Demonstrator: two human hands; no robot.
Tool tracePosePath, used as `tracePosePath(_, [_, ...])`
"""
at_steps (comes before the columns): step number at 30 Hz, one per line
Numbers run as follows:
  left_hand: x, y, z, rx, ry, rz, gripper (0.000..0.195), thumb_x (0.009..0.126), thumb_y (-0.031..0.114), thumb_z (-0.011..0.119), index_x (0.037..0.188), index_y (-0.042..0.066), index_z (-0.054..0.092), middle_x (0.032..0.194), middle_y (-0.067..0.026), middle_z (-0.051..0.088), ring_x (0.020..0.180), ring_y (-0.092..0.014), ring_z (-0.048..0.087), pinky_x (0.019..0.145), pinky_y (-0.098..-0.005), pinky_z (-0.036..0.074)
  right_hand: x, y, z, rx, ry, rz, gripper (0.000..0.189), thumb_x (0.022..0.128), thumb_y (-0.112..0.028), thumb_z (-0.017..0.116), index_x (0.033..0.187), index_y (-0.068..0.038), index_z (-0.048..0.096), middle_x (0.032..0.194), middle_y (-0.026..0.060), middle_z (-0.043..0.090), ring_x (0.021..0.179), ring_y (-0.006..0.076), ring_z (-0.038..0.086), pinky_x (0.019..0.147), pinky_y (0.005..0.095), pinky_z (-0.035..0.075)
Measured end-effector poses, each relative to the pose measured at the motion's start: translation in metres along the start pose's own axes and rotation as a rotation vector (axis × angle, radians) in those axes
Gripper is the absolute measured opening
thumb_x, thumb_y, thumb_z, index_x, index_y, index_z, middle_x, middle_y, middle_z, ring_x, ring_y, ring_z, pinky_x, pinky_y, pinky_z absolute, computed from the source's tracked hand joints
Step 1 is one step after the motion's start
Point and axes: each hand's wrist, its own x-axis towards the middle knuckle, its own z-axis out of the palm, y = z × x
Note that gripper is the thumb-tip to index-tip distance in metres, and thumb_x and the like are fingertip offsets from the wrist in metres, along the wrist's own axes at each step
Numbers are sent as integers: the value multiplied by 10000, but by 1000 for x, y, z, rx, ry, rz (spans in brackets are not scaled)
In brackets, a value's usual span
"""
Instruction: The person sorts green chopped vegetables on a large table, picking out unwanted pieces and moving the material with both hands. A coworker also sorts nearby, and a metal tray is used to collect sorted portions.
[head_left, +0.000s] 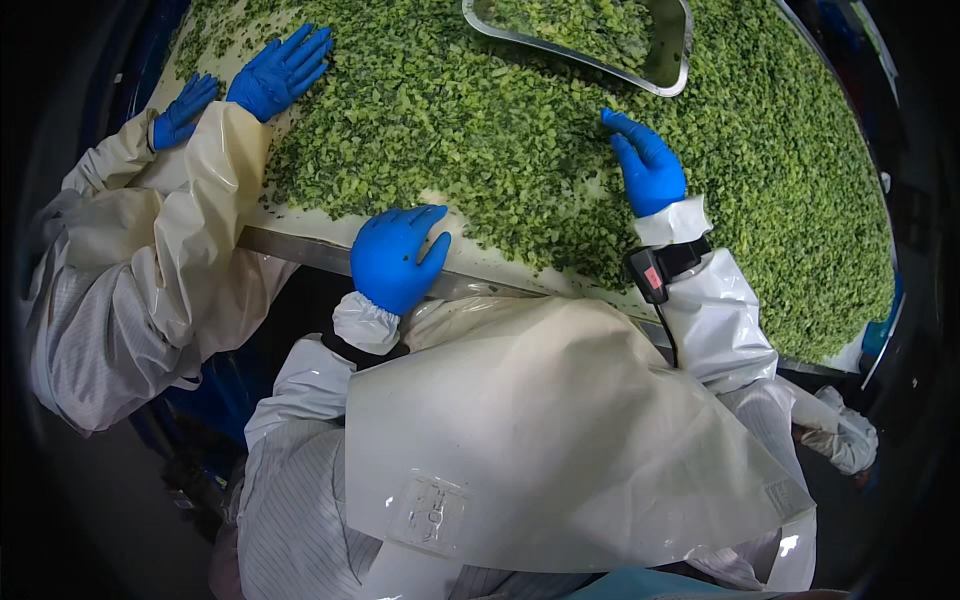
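Chopped green leafy vegetable pieces (465, 142) lie spread thickly over a pale work surface (330, 225). My left hand (400, 259), in a blue glove, rests palm down at the near edge of the surface, its fingers spread a little and nothing held. Farther right, my right hand (643, 163), also blue-gloved, is over the green pieces with thumb and fingers apart; nothing shows between them. Beyond its fingertips a metal tray (679, 45) holds more green pieces and runs out of the top of the view.
At the left, a co-worker in a pale smock (202, 225) has blue-gloved hands (279, 71) at the green pieces. A metal rim (315, 251) runs along the near side. A black device (651, 274) with a cable sits on my right wrist. Another person's sleeve (836, 431) shows at right.
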Motion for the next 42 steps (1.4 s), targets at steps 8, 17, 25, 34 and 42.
tracePosePath(8, [4, 3, -7, 14, -22, 3, 367, 992, 297, 779, 1310, 115, 792, 1257, -134, 808, 1052, -384, 745, 944, -494, 592, -1, -27, 107, -503, -420, -427, 709, 948, -381, 862, 1609, -311, 615, 1757, 160, 459, 1578, 431, 483, 1254, 559, 474])
tracePosePath(17, [6, 2, -7, -45, 109, 100, 362, 969, 207, 791, 1315, 101, 798, 1271, -152, 802, 1083, -389, 752, 931, -496, 591, -23, 36, -39, 153, -40, 233, 520, 1124, 57, 571, 1611, -118, 622, 1591, 53, 667, 1417, 204, 664, 1019, 333, 599])
tracePosePath(25, [19, 11, 1, -664, -27, -163, 369, 1075, 314, 720, 1382, 119, 786, 1328, -169, 793, 1205, -386, 750, 1070, -464, 577, -81, 38, -25, 120, 102, 559, 579, 1163, -152, 639, 1720, -152, 480, 1569, 155, 663, 1230, 216, 751, 960, 320, 609])
tracePosePath(34, [26, 9, 21, -158, -150, 24, 516, 1045, 403, 731, 1434, 63, 730, 1401, -222, 752, 1237, -429, 734, 1068, -504, 592, -116, 20, -6, 428, -481, 605, 425, 1191, -212, 584, 1600, -105, 627, 1369, 79, 786, 1146, 194, 764, 1027, 341, 618])
tracePosePath(42, [37, 12, 26, -691, -578, -208, 479, 1145, 429, 606, 1447, 83, 744, 1272, -175, 808, 1076, -317, 787, 964, -438, 622, -94, -27, 3, 456, -380, 272, 724, 1048, 152, 515, 1723, -107, 464, 1637, 116, 622, 1455, 222, 630, 1055, 366, 620])
